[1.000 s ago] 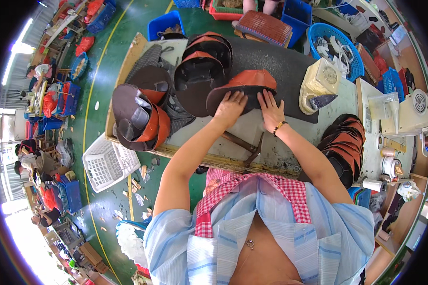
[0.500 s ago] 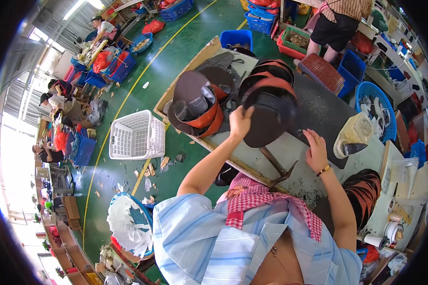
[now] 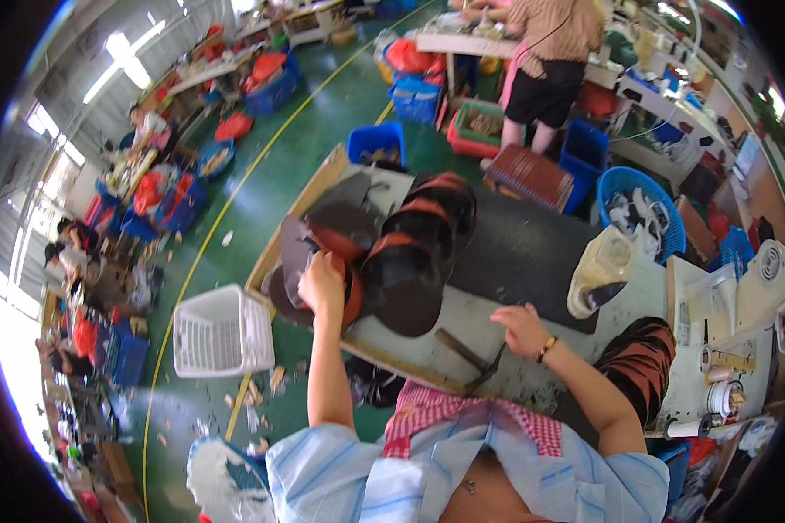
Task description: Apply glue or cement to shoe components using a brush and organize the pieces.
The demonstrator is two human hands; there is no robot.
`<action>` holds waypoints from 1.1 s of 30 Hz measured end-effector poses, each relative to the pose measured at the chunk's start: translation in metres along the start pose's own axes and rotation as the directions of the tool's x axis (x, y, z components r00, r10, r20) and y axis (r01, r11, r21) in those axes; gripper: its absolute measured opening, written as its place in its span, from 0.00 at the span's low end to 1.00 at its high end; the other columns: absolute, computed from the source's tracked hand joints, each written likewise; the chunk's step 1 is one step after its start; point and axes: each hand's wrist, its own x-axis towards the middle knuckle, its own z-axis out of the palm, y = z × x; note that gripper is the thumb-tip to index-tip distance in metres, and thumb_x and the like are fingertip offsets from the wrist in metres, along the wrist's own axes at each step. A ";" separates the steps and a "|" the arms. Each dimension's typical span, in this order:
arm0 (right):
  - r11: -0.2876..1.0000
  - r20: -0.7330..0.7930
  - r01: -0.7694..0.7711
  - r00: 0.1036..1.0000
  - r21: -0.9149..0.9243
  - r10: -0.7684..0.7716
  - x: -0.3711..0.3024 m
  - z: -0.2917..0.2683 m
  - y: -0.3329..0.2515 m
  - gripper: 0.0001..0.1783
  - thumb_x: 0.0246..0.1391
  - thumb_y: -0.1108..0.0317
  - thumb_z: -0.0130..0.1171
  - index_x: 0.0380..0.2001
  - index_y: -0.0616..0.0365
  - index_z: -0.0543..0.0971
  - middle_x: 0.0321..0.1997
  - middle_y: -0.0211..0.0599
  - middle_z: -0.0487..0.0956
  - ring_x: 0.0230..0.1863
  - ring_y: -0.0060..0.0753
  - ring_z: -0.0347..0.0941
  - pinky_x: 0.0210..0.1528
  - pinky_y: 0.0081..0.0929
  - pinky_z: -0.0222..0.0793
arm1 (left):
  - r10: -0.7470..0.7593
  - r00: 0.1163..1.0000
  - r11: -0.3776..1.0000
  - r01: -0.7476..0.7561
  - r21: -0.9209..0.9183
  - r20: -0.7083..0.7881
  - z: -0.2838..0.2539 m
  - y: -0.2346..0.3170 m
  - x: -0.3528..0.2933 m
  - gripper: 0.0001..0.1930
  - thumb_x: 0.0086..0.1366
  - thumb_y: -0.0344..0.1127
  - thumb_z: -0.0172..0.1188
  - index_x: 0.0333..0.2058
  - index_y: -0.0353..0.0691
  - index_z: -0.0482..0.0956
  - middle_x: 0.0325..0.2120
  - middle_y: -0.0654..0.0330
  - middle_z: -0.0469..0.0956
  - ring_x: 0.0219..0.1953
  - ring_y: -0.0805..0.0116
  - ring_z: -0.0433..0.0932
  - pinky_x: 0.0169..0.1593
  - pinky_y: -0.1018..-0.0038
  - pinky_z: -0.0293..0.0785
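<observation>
My left hand (image 3: 321, 283) is at the left-hand group of curved pieces, its fingers closed on the edge of a dark brown piece with an orange-red band (image 3: 298, 244). Beside it runs an overlapping row of similar dark rounded pieces with orange-red bands (image 3: 406, 292); their exact kind is unclear. My right hand (image 3: 523, 331) hovers over the worktable (image 3: 545, 301), fingers apart and holding nothing. A hammer (image 3: 467, 353) with a wooden handle and narrow metal head lies near the table's front edge, left of that hand.
On the table are a black mat (image 3: 523, 253), a cream container with a dark tool (image 3: 597, 270) and a nested stack of brown-red pieces (image 3: 641, 370). A white basket (image 3: 222, 336) stands on the floor at left. Blue tubs and a person (image 3: 549, 78) are at the back.
My left hand has let go of the front piece of the row and moved left onto the other group. My right hand stays over the table, and the view has shifted.
</observation>
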 end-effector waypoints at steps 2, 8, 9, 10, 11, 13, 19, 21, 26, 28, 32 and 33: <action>0.997 -0.126 0.058 0.991 0.055 -0.051 -0.001 -0.016 -0.011 0.27 0.40 0.78 0.50 0.48 0.50 0.72 0.52 0.36 0.72 0.55 0.41 0.67 0.59 0.58 0.53 | 0.203 0.978 0.977 -0.205 -0.054 -0.039 -0.039 0.042 0.004 0.08 0.61 0.38 0.52 0.27 0.44 0.76 0.23 0.54 0.78 0.24 0.52 0.78 0.25 0.59 0.71; 0.939 -0.513 0.304 0.838 0.160 -0.184 0.033 -0.072 -0.056 0.25 0.37 0.85 0.46 0.43 0.57 0.75 0.46 0.41 0.74 0.48 0.46 0.71 0.53 0.37 0.67 | 0.890 0.417 0.423 -0.906 0.011 0.185 0.046 0.151 -0.075 0.06 0.48 0.34 0.55 0.27 0.42 0.73 0.18 0.64 0.71 0.26 0.66 0.76 0.31 0.69 0.69; 0.949 -0.524 0.288 0.832 0.124 -0.184 0.043 -0.068 -0.045 0.26 0.36 0.86 0.45 0.42 0.58 0.75 0.45 0.41 0.75 0.47 0.47 0.71 0.51 0.36 0.68 | 0.951 0.252 0.247 -0.968 0.050 0.180 0.089 0.144 -0.085 0.07 0.49 0.35 0.54 0.27 0.41 0.76 0.20 0.62 0.72 0.29 0.66 0.75 0.36 0.68 0.67; 0.961 -0.535 0.260 0.827 0.090 -0.174 0.052 -0.059 -0.030 0.26 0.35 0.87 0.45 0.42 0.59 0.75 0.43 0.42 0.75 0.46 0.47 0.72 0.49 0.35 0.69 | 0.950 0.112 0.114 -0.993 0.007 0.292 0.129 0.131 -0.090 0.08 0.49 0.35 0.54 0.27 0.39 0.78 0.21 0.61 0.73 0.30 0.66 0.74 0.36 0.68 0.66; 0.974 -0.487 0.201 0.864 0.101 -0.127 0.055 -0.043 0.000 0.27 0.34 0.87 0.45 0.42 0.60 0.74 0.44 0.44 0.75 0.47 0.48 0.72 0.51 0.36 0.69 | 0.920 -0.038 -0.017 -0.998 -0.056 0.390 0.153 0.126 -0.095 0.09 0.49 0.35 0.54 0.27 0.38 0.80 0.23 0.60 0.74 0.31 0.65 0.74 0.36 0.67 0.65; 0.995 -0.372 0.037 0.928 0.098 0.002 0.042 -0.022 0.050 0.28 0.34 0.87 0.45 0.44 0.60 0.74 0.46 0.46 0.75 0.49 0.49 0.71 0.52 0.35 0.69 | 0.893 -0.058 -0.090 -0.995 0.052 0.446 0.156 0.133 -0.092 0.12 0.50 0.36 0.54 0.27 0.35 0.81 0.25 0.58 0.76 0.31 0.63 0.74 0.40 0.66 0.67; 1.000 -0.295 0.002 0.955 0.025 0.005 0.071 -0.011 0.055 0.29 0.38 0.83 0.48 0.50 0.60 0.72 0.54 0.42 0.72 0.56 0.44 0.67 0.57 0.36 0.63 | 0.872 -0.016 0.014 -0.998 -0.057 0.489 0.155 0.134 -0.079 0.18 0.52 0.35 0.54 0.39 0.28 0.78 0.33 0.51 0.79 0.41 0.60 0.77 0.54 0.66 0.64; 0.999 -0.283 0.019 0.959 -0.041 -0.030 0.084 0.005 0.056 0.31 0.39 0.81 0.50 0.53 0.59 0.70 0.58 0.40 0.70 0.59 0.41 0.65 0.60 0.37 0.60 | 0.847 -0.034 0.008 -0.997 -0.077 0.531 0.157 0.135 -0.079 0.19 0.52 0.34 0.54 0.41 0.27 0.77 0.34 0.50 0.79 0.42 0.60 0.77 0.54 0.67 0.64; 0.880 0.083 0.033 0.997 -0.473 0.008 0.057 0.015 0.050 0.36 0.45 0.73 0.53 0.62 0.55 0.60 0.69 0.34 0.56 0.68 0.29 0.52 0.68 0.45 0.44 | 0.886 0.008 0.093 -0.983 -0.160 0.465 0.150 0.123 -0.076 0.17 0.50 0.34 0.56 0.38 0.28 0.77 0.31 0.52 0.80 0.40 0.62 0.78 0.51 0.70 0.65; 0.846 0.099 0.028 0.995 -0.532 0.030 0.039 0.009 0.052 0.37 0.44 0.73 0.53 0.62 0.54 0.60 0.69 0.32 0.55 0.68 0.29 0.53 0.67 0.48 0.44 | 0.884 0.012 0.097 -0.983 -0.159 0.468 0.142 0.133 -0.078 0.15 0.50 0.34 0.56 0.36 0.30 0.77 0.29 0.54 0.80 0.38 0.63 0.78 0.50 0.71 0.65; 0.912 0.093 -0.051 0.991 -0.407 0.097 0.052 -0.012 0.050 0.33 0.43 0.75 0.53 0.57 0.54 0.67 0.64 0.33 0.64 0.64 0.31 0.60 0.65 0.44 0.50 | 0.907 0.011 0.095 -0.979 -0.179 0.421 0.136 0.142 -0.071 0.08 0.52 0.34 0.56 0.31 0.41 0.78 0.24 0.63 0.78 0.33 0.67 0.78 0.52 0.68 0.62; 0.946 0.087 -0.065 0.991 -0.318 0.097 0.059 -0.025 0.057 0.30 0.42 0.76 0.52 0.54 0.55 0.70 0.60 0.33 0.68 0.60 0.34 0.64 0.62 0.41 0.55 | 0.878 -0.043 0.072 -0.973 -0.221 0.477 0.133 0.149 -0.061 0.07 0.52 0.34 0.56 0.31 0.45 0.79 0.24 0.66 0.78 0.34 0.68 0.77 0.56 0.65 0.61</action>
